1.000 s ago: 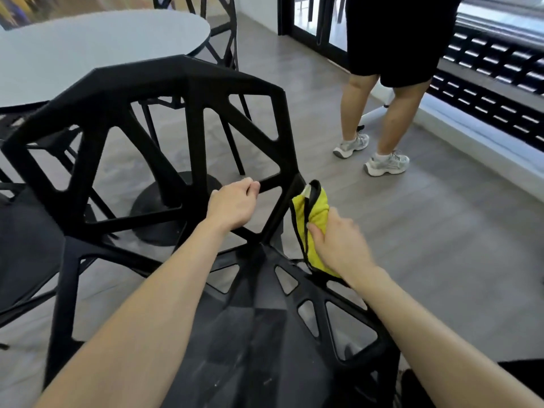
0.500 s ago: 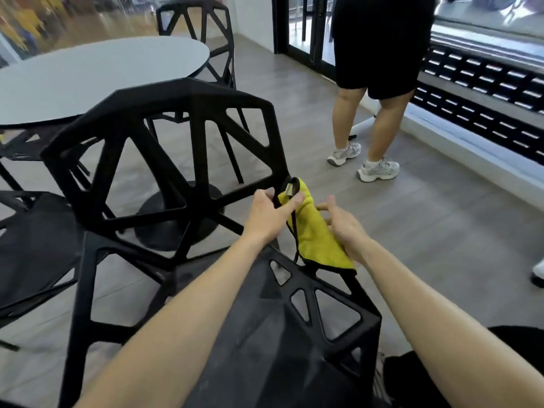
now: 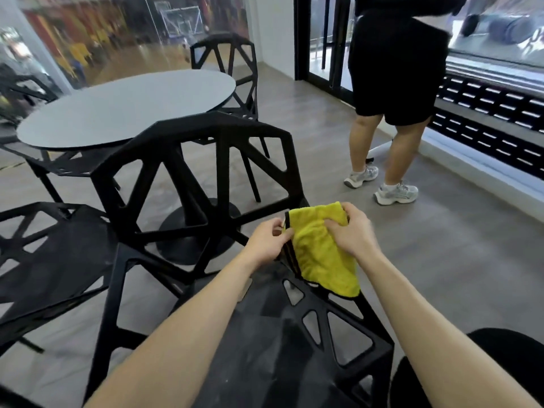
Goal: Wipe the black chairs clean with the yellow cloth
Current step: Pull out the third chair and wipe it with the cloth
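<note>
1. Here, both hands held the cloth (image 3: 322, 254) above the right edge of the near chair (image 3: 265, 343): the left hand (image 3: 269, 241) pinched its black-trimmed left edge, and the right hand (image 3: 351, 231) gripped its top with curled fingers.
2. The step looked like refolding. To do it well, a clean face should probably be turned outward and the cloth bunched flat before it returns to the frame.
3. One second earlier the left hand gripped a backrest strut while the right alone pressed the cloth to the chair; since then the left had come across and the cloth had lifted clear.
4. The seat looked dusty.
</note>
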